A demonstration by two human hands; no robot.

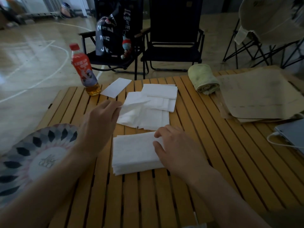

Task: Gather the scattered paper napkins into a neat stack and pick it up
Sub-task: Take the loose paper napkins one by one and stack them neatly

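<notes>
2 bare hands work over a slatted wooden table [197, 170] strewn with white paper napkins. Near the middle of the table, close to the viewer, lies a squared stack [134, 153] of napkins. The right hand [177, 148] rests on the stack's right edge, fingers bent and thumb on the top sheet; whether it grips the edge or only presses down cannot be told. Further back, the left hand [102, 119] reaches forward and pinches the near left corner of a loose napkin [134, 102], which lifts slightly off the sheets beneath. That napkin belongs to an untidy spread of overlapping napkins [158, 99] just behind the stack. 1 single napkin [116, 88] lies apart at the back left, beside a plastic bottle [83, 69] with a red cap and red label, standing upright at the table's far left corner. A patterned round fan [32, 155] lies on the left. A rolled pale green towel [203, 81] sits at the back right, touching a pile of brown paper sheets [259, 94]. A grey laptop [292, 134] with a white cable shows at the right edge. 2 black folding chairs [172, 38] stand behind the table, 1 holding a dark backpack [111, 30].
</notes>
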